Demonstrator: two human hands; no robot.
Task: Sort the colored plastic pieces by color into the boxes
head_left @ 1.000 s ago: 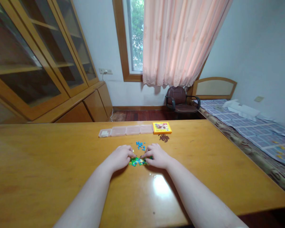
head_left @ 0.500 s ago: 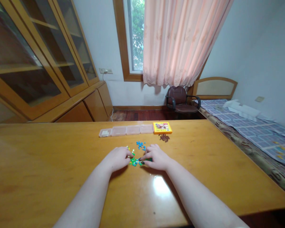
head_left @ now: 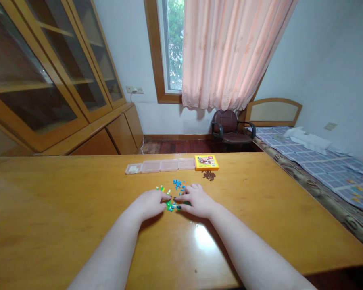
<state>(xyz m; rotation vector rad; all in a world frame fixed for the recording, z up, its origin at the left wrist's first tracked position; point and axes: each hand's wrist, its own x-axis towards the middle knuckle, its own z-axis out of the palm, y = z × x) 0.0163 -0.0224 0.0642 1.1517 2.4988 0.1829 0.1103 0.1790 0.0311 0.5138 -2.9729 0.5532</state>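
My left hand (head_left: 149, 202) and my right hand (head_left: 196, 199) rest on the wooden table (head_left: 78, 209), fingers curled and pinched over a small heap of green bricks (head_left: 171, 206) between them. What each pinch holds is too small to name. A few yellow-green bricks (head_left: 161, 188) lie just beyond the left fingers. A cluster of blue bricks (head_left: 178, 184) sits a little farther back.
A row of clear compartment boxes (head_left: 160, 166) and a yellow box (head_left: 206, 162) stand further back, with a brown pile of bricks (head_left: 209, 175) beside them. A chair (head_left: 230, 127) and a bed (head_left: 320, 161) are behind and right; glass cabinets (head_left: 48, 80) stand left.
A few yellow-green bricks now lie apart to the left of the heap. Both hands drew slightly nearer to me, with the green heap smaller between them.
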